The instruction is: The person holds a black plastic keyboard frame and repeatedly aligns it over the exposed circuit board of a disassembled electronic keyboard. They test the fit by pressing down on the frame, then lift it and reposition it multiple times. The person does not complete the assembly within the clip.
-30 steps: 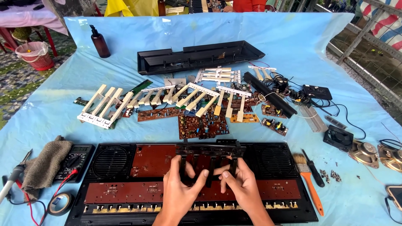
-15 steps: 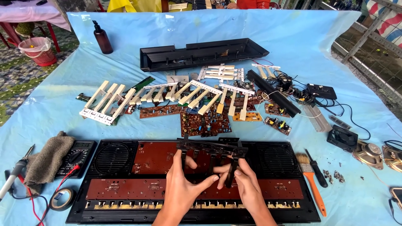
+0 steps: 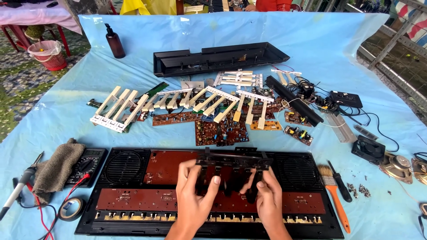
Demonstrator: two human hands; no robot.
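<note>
Hands at 6 o'clock: left hand [image 3: 192,191] and right hand [image 3: 267,195] each pinch one end of a black key strip [image 3: 233,162], lifted just above the open keyboard base [image 3: 89,220]. Judged risk: uneven pull could twist the strip and snap its black keys, or drop it onto the brown circuit board [image 3: 133,199]. At 3 o'clock lies an orange-handled brush [image 3: 334,195].

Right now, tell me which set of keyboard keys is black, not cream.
The black key strip held up in both hands, left hand and right hand, over the open keyboard case. The cream key sets all lie farther back on the blue sheet.
</note>
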